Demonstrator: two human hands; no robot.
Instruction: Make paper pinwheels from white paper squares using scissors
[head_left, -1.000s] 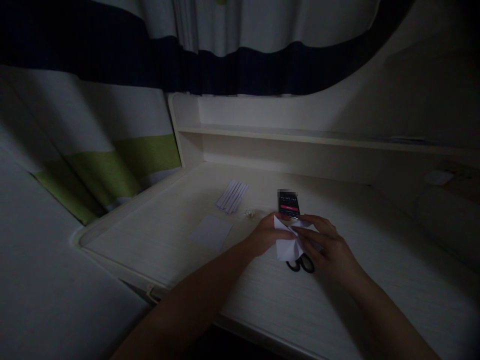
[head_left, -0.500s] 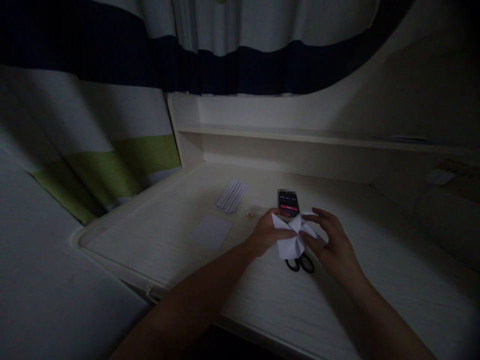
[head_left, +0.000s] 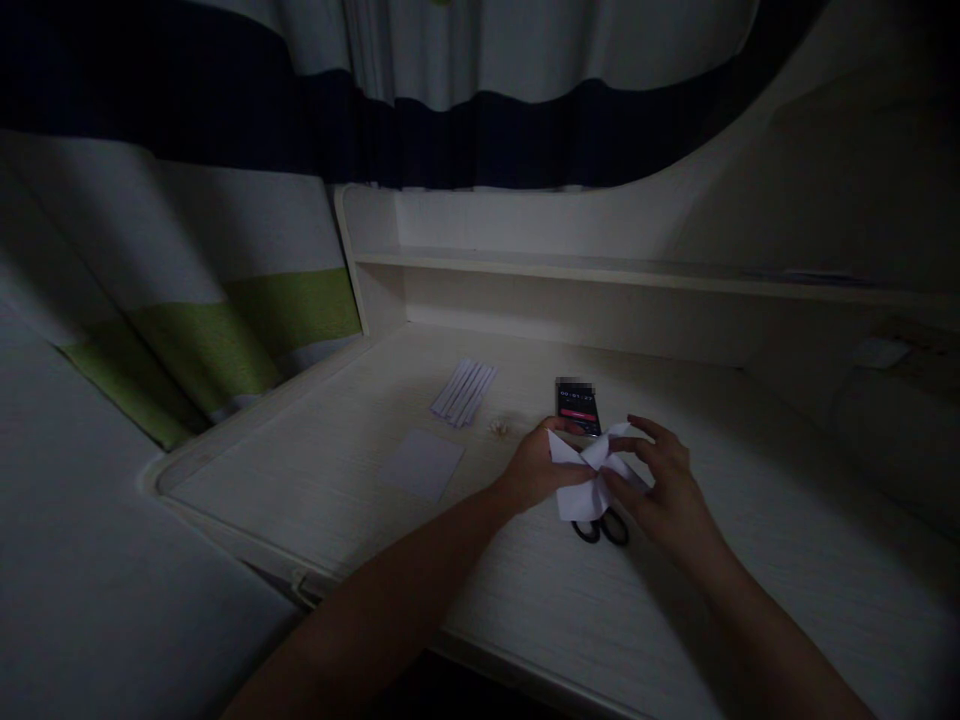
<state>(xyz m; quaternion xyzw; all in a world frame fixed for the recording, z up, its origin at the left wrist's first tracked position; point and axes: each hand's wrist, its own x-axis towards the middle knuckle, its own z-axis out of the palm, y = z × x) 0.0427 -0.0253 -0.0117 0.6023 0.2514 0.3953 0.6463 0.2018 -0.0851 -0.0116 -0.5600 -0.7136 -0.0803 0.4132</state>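
Note:
A folded white paper (head_left: 583, 478) is held between both hands just above the pale desk (head_left: 360, 480). My left hand (head_left: 536, 468) pinches its left flap. My right hand (head_left: 660, 485) grips the right side, thumb and fingers curled round the folds. Black scissors (head_left: 601, 527) lie on the desk under the paper, only their loop handles showing. A phone (head_left: 577, 405) with a lit screen lies just behind the hands.
A flat white paper square (head_left: 422, 465) lies to the left. Several narrow paper strips (head_left: 465, 390) lie further back, with a small crumpled scrap (head_left: 499, 427) near them. A shelf (head_left: 637, 270) runs along the back; a striped curtain (head_left: 187, 280) hangs at left.
The paper's flaps have been drawn up and pinched together in the middle. My right hand's fingers have lifted off it and curled round its right side.

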